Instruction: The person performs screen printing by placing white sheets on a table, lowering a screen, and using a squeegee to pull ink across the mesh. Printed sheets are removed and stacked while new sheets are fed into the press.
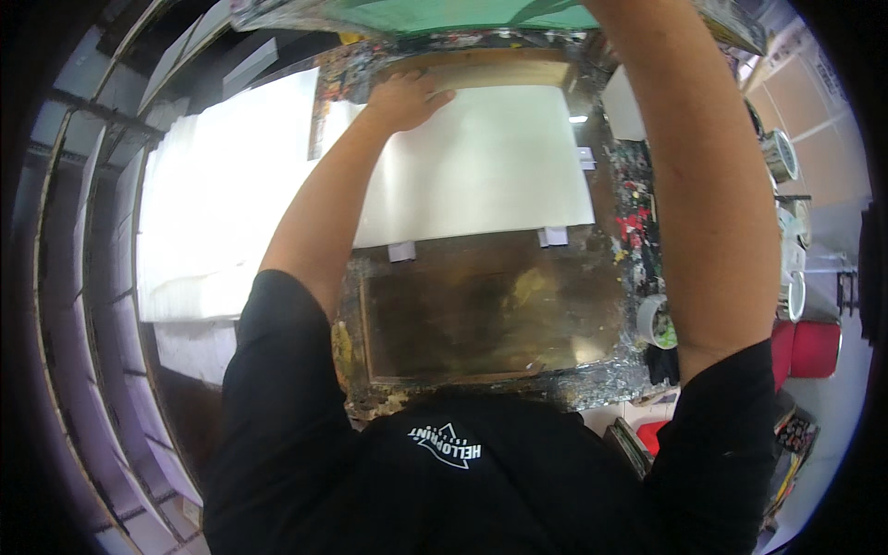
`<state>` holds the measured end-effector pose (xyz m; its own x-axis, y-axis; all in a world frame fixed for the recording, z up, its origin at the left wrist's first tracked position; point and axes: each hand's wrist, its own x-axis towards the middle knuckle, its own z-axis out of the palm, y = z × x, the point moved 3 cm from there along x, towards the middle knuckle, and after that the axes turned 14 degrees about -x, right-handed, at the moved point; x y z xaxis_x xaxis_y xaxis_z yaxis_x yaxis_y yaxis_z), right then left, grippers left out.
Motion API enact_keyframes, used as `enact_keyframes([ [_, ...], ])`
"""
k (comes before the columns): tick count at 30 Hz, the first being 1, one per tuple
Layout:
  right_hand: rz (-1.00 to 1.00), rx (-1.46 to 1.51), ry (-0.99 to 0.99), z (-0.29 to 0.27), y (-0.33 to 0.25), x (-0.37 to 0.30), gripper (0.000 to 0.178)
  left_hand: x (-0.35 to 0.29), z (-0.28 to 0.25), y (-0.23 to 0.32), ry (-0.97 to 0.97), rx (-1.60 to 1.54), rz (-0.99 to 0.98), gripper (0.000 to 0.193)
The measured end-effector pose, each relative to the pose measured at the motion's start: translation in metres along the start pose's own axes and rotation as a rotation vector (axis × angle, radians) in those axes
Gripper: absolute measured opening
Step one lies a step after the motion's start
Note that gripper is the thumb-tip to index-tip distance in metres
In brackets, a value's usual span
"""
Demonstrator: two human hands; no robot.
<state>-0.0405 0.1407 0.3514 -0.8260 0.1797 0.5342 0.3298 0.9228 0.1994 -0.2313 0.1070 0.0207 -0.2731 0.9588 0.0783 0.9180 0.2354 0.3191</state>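
Observation:
My left hand (pixel 407 100) lies on the far left part of a white sheet (pixel 481 166), its fingers spread and nothing gripped. The sheet rests on a dark, paint-stained board (pixel 490 314), its near and right edges by small white tabs (pixel 553 237). My right arm (pixel 708 185) reaches up past the top of the picture, so its hand is out of sight. Beyond the sheet, a green mesh screen in a frame (pixel 444 17) stands raised at the far edge, partly cut off.
A tall stack of white sheets (pixel 222 203) stands at the left, beside a rack with shelves (pixel 83 277). Paint-spattered table edges surround the board. To the right are a clear tub with green stuff (pixel 655 321), several cans (pixel 779 155) and a red container (pixel 814 350).

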Motion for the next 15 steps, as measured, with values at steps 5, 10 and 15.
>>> enact_keyframes([
  [5,0.096,0.103,-0.044,-0.015,-0.003,-0.014,0.074,-0.008,-0.015,0.005,-0.066,0.041,0.006,0.064],
  [10,0.068,0.164,0.0,-0.021,0.003,-0.023,0.075,-0.01,-0.018,0.028,-0.061,0.064,0.002,0.072],
  [15,0.139,0.096,-0.142,-0.02,0.0,-0.013,0.077,-0.012,0.03,0.077,0.253,0.072,0.18,0.076],
])
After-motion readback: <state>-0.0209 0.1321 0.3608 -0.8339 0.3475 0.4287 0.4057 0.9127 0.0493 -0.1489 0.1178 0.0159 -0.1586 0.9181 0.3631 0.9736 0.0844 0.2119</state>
